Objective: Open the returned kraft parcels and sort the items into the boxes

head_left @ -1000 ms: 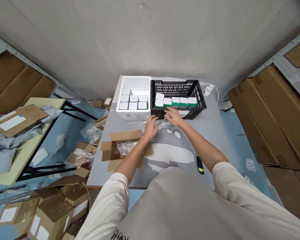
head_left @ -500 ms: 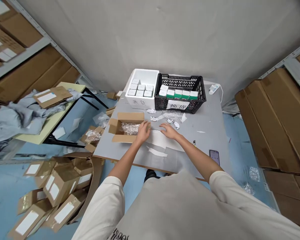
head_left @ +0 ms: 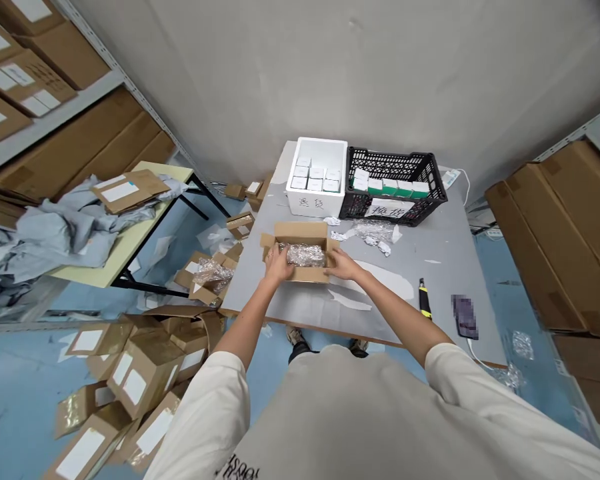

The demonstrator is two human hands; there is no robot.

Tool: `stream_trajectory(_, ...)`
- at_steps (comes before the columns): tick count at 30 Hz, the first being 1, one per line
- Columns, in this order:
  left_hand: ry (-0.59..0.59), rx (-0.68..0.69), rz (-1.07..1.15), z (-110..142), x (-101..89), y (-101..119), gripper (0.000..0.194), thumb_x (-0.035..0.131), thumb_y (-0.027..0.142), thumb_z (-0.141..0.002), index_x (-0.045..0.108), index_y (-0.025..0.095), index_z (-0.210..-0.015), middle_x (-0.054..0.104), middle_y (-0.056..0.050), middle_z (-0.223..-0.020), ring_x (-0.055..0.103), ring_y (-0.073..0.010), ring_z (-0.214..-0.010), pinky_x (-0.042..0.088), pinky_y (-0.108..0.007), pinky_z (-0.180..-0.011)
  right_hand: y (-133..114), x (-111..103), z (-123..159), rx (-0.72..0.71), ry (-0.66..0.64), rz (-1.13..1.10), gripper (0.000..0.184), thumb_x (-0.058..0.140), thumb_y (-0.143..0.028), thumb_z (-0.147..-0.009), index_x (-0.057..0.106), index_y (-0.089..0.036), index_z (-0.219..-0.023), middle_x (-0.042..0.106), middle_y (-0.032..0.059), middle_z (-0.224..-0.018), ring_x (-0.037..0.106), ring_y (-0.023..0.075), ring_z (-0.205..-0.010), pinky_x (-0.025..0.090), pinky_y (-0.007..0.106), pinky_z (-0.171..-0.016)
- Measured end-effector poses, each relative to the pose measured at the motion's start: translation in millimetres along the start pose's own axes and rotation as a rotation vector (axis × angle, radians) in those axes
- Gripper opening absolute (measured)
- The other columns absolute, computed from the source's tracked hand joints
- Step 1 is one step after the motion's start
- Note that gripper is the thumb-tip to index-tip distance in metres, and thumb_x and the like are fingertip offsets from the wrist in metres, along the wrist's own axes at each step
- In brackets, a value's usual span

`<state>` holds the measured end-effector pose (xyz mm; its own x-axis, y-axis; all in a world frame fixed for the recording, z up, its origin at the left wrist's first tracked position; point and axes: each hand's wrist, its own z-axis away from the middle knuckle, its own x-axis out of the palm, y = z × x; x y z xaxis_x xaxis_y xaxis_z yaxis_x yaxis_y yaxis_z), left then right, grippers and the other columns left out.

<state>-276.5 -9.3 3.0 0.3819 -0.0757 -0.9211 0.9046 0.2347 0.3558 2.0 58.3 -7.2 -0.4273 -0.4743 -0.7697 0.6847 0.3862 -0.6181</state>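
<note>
An open brown cardboard box [head_left: 300, 233] lies on the grey table [head_left: 445, 267], with crumpled clear plastic wrap [head_left: 306, 255] inside it. My left hand [head_left: 277, 265] grips the box's left side, fingers curled over the edge. My right hand [head_left: 343, 265] holds its right side the same way. Behind the box stand a white foam box [head_left: 316, 200] and a black plastic crate [head_left: 393, 212], both holding several small white and green cartons.
Plastic scraps [head_left: 375, 233] lie in front of the crate. A yellow-black knife [head_left: 423, 299] and a phone [head_left: 464, 315] rest at the table's right. Cardboard boxes [head_left: 130, 380] litter the blue floor at left. A side table [head_left: 105, 227] carries grey bags. Shelves with cartons flank both sides.
Both hands moved back from the crate's front to the open cardboard box and took hold of its two sides. The view swung left and back.
</note>
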Motion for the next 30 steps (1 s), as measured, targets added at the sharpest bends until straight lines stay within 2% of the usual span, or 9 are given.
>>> stream_trajectory(3,-0.119,-0.024,-0.015,-4.1,-6.8,-33.9,0.092,0.083,0.041,-0.073,0.041,0.024,-0.153,0.021,-0.020,-0.171,0.023,-0.0446,-0.156,0.031,-0.057,-0.123,-15.2,21.0,-10.3,0.117,-0.053,0.056,0.086,0.084,-0.033,-0.075,0.049,-0.018,-0.152,0.037,0.0196,-0.162,0.044,0.0408,-0.144,0.040,0.049,-0.117)
stream_trajectory(6,-0.191,0.030,-0.007,-7.1,-5.2,-53.7,0.103,0.088,0.036,-0.069,0.035,0.023,-0.156,0.016,-0.021,-0.171,0.021,-0.0433,-0.157,0.031,-0.052,-0.123,-24.9,36.8,-15.3,0.216,-0.081,0.090,0.085,0.079,-0.025,-0.077,0.046,-0.017,-0.155,0.028,0.0200,-0.167,0.040,0.0417,-0.147,0.036,0.050,-0.120)
stream_trajectory(10,-0.220,0.022,0.055,-10.1,0.3,-62.7,0.105,0.088,0.032,-0.070,0.031,0.025,-0.158,0.011,-0.020,-0.172,0.021,-0.0436,-0.157,0.037,-0.050,-0.120,-29.3,47.1,-16.4,0.254,-0.058,0.110,0.085,0.074,-0.023,-0.080,0.042,-0.018,-0.159,0.024,0.0168,-0.170,0.037,0.0399,-0.150,0.036,0.048,-0.122)
stream_trajectory(15,-0.256,-0.018,0.115,-9.7,0.4,-61.0,0.102,0.088,0.030,-0.070,0.034,0.030,-0.156,0.004,-0.015,-0.174,0.026,-0.0458,-0.155,0.045,-0.054,-0.114,-28.2,48.6,-14.3,0.272,-0.033,0.117,0.086,0.073,-0.023,-0.081,0.040,-0.019,-0.160,0.022,0.0145,-0.172,0.035,0.0383,-0.152,0.035,0.046,-0.123)
stream_trajectory(20,-0.247,-0.004,0.117,6.5,0.0,-54.4,0.095,0.084,0.027,-0.075,0.034,0.033,-0.156,0.006,-0.014,-0.174,0.030,-0.0446,-0.153,0.048,-0.054,-0.111,-29.5,48.0,-2.3,0.236,0.007,0.075,0.082,0.069,-0.023,-0.083,0.041,-0.019,-0.160,0.028,0.0136,-0.170,0.034,0.0366,-0.153,0.033,0.045,-0.125)
stream_trajectory(24,-0.183,0.010,0.127,28.0,-0.8,-51.1,0.084,0.080,0.024,-0.080,0.039,0.033,-0.153,0.004,-0.013,-0.175,0.034,-0.0432,-0.152,0.047,-0.053,-0.111,-30.8,44.3,6.0,0.182,0.044,0.031,0.079,0.066,-0.022,-0.084,0.044,-0.020,-0.159,0.027,0.0127,-0.170,0.030,0.0359,-0.155,0.030,0.046,-0.126)
stream_trajectory(30,-0.046,-0.054,0.136,62.0,-13.6,-71.5,0.080,0.077,0.025,-0.082,0.041,0.030,-0.153,0.004,-0.015,-0.175,0.031,-0.0464,-0.152,0.045,-0.057,-0.113,-50.4,49.9,-11.7,0.026,0.026,0.028,0.076,0.063,-0.023,-0.086,0.043,-0.020,-0.159,0.024,0.0127,-0.171,0.027,0.0358,-0.156,0.029,0.051,-0.126)
